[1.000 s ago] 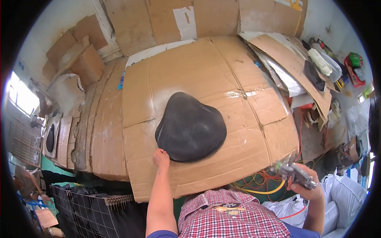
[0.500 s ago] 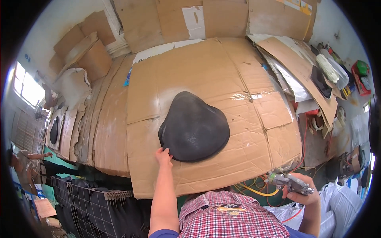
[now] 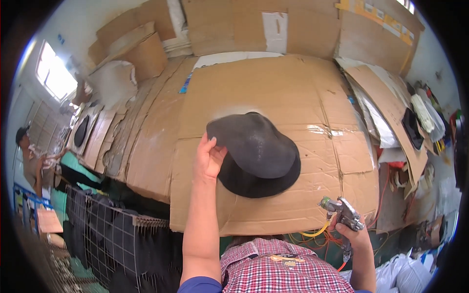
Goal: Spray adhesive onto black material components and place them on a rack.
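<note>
Between the fingers and thumb of my left hand is the left edge of a rounded, dark grey piece shaped like a wide bike seat, which it holds tilted up. Beneath it, a similar black shape shows along the near side on the cardboard; whether it is a separate piece or the underside of the same one I cannot tell. My right hand grips a metal spray gun off the near right part of the cardboard, its nozzle turned left. A hose runs down from the gun's handle.
Worn cardboard covers the table. Stacked sheets lean at the right, with a small dark piece. Yellow and orange hoses hang at the near edge. A wire rack of dark pieces stands lower left; a person is beyond.
My left hand has risen and lifted the left edge of the dark seat-shaped piece, baring the black shape below. My right hand has moved left and turned the spray gun more upright. The view has shifted.
</note>
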The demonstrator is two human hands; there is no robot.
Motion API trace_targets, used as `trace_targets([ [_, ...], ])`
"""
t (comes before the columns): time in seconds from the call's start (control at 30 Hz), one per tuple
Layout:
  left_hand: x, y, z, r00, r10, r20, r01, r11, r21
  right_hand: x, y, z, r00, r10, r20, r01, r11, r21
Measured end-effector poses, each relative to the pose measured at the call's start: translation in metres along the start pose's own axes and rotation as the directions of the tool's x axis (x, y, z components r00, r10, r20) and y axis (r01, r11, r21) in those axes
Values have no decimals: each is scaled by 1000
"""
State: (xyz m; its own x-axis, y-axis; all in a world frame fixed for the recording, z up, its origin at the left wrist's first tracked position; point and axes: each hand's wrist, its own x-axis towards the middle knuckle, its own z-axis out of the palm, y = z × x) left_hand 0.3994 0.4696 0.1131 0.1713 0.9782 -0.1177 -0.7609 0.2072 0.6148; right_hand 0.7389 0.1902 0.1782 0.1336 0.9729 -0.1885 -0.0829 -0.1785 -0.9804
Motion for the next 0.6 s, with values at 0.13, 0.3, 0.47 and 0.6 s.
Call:
trace_targets([
  [0.13, -18, 46, -16, 997, 50, 56, -44, 995, -90, 28, 11, 25, 991, 93, 99, -94, 996, 7],
  [0.3, -64, 104, -46, 990, 134, -33, -137, 984, -113, 90, 53, 67, 975, 135, 178, -114, 986, -124],
  [0.47, -141, 181, -78, 911, 364, -195, -390, 913, -116, 95, 75, 122, 947, 237, 218, -208, 967, -145],
  [0.6, -246, 239, -94, 695, 636, -335, -652, 754, 81, 81, 88, 146, 909, 231, 346, -195, 971, -137],
])
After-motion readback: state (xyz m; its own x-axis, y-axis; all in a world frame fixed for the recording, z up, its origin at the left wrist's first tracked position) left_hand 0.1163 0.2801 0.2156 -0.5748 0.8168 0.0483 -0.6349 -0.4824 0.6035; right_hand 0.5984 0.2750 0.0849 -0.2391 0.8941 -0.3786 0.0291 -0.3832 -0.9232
